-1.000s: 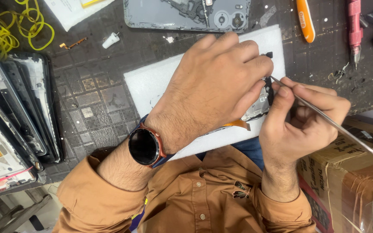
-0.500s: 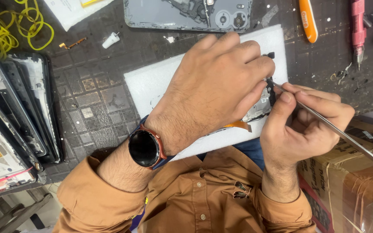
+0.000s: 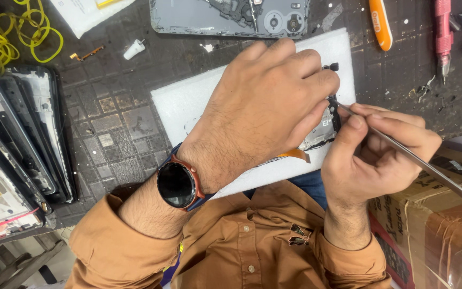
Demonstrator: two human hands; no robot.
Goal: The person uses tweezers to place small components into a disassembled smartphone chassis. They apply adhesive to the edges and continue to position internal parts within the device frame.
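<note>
1. Plainly, the left hand (image 3: 266, 109) lay palm-down and curled over a small phone part (image 3: 324, 128) on the white foam pad (image 3: 188, 101). Its fingers pinned the part in place and hid most of it; only a dark edge with circuit board and an orange flex ribbon (image 3: 295, 156) showed beneath.
2. The right hand (image 3: 375, 155) was closed in a pen-like grip around slim metal tweezers (image 3: 402, 152). Their tip met the part's upper edge beside the left fingertips.
3. The likeliest mishap, as I judged it, was a slip: a hard push from the tip against a smooth edge could have skated it off and scratched the board, or jabbed the left fingertips so near it.
4. The orange flex ribbon stuck out toward the person's shirt; a tug or a twist of the part could have creased or torn it.
5. The soft foam gave little firm backing, so heavy downward pressure might have bent the part.
6. Whatever tiny piece the tip worked on was hidden; if it sprang loose, it could easily have been lost on the dark, littered bench mat (image 3: 118, 123).
7. The opened phone body (image 3: 231, 18) and an orange pry tool (image 3: 380, 24) lay beyond the pad, well apart from the hands.
</note>
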